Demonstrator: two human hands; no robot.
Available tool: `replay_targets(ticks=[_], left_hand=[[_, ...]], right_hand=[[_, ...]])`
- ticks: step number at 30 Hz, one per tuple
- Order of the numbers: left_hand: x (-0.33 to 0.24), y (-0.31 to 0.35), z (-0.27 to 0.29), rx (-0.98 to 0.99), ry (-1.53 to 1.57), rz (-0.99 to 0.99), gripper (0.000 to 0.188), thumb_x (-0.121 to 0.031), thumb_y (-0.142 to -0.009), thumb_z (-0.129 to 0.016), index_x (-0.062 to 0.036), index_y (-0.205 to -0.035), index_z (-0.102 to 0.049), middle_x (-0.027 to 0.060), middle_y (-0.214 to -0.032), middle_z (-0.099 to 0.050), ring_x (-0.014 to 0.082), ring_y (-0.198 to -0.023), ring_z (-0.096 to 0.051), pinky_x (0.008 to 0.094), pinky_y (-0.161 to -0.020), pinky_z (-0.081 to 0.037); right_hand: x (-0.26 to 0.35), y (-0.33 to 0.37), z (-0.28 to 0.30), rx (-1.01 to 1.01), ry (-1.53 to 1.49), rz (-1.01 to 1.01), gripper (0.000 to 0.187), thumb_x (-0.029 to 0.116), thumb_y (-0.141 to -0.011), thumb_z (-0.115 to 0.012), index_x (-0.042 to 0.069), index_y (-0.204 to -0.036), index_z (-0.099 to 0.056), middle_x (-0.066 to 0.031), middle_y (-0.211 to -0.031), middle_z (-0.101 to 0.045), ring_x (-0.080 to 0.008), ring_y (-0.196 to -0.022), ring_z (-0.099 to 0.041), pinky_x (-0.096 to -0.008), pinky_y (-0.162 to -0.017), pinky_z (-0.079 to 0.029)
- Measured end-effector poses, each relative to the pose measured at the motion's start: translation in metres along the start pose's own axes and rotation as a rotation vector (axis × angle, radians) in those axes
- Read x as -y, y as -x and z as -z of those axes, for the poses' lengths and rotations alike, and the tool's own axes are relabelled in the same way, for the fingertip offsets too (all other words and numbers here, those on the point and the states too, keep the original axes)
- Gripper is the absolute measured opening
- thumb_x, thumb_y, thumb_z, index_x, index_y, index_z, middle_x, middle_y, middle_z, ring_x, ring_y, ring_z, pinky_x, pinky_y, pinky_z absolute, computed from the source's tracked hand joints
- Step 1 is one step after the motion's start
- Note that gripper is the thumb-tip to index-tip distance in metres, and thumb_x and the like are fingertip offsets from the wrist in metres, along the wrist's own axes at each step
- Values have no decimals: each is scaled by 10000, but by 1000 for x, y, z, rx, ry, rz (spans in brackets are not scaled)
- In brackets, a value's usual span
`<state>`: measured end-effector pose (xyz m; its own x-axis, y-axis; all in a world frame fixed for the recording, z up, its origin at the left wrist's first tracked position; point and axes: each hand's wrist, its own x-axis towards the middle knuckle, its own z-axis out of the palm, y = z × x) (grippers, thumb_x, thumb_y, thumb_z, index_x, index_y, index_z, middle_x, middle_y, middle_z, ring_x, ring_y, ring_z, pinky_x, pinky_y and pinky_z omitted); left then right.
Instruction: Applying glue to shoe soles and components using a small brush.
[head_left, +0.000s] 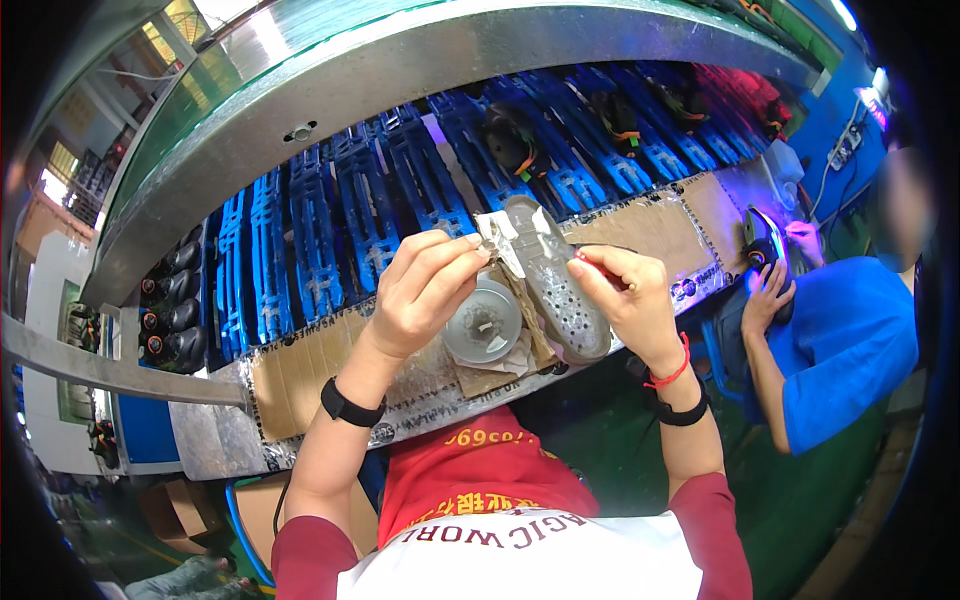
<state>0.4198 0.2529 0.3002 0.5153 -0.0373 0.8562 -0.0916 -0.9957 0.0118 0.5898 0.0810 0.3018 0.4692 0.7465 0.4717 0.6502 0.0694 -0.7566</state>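
Note:
A grey shoe sole with a pattern of small holes lies aslant on the bench, between my two hands. My left hand is closed in a pinch beside the sole's upper end, close to a crumpled white piece; whatever its fingertips hold is too small to make out. Over the sole's right edge, my right hand is closed with thumb and forefinger together around a thin stick-like thing, of which only a pale end shows. Just below my left fingers stands a round translucent bowl with dark residue in its bottom.
Cardboard and clear film cover the bench. Behind it runs a conveyor of blue slatted carriers, some bearing dark shoes, under a metal frame. More shoes stand at left. A co-worker in blue handles a shoe at right.

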Motion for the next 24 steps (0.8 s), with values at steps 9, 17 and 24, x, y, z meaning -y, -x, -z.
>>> replay_targets(ticks=[9, 17, 24], left_hand=[[-3, -2, 2, 105, -32, -153, 328, 4, -611, -758, -14, -919, -645, 103, -932, -659, 239, -765, -601, 307, -645, -518], [-4, -4, -1, 127, -32, -160, 306, 3, -615, -748, -5, -903, -645, 111, -912, -658, 243, -747, -600, 311, -627, -519], [-1, -2, -3, 165, -46, -165, 345, -48, -617, -638, 7, -957, -654, 114, -950, -646, 248, -824, -618, 325, -692, -544]], right_hand=[[8, 0, -6, 100, 64, 79, 185, 148, -792, -688, -20, -866, -659, -149, -763, -659, -255, -639, -648, -322, -561, -496], [7, -1, -8, -9, 205, 122, 167, 143, -789, -693, -5, -853, -652, -126, -727, -644, -253, -600, -626, -314, -536, -480], [4, -1, -7, -39, 356, 160, 159, 129, -770, -711, 4, -847, -650, -119, -745, -650, -238, -602, -632, -315, -538, -486]])
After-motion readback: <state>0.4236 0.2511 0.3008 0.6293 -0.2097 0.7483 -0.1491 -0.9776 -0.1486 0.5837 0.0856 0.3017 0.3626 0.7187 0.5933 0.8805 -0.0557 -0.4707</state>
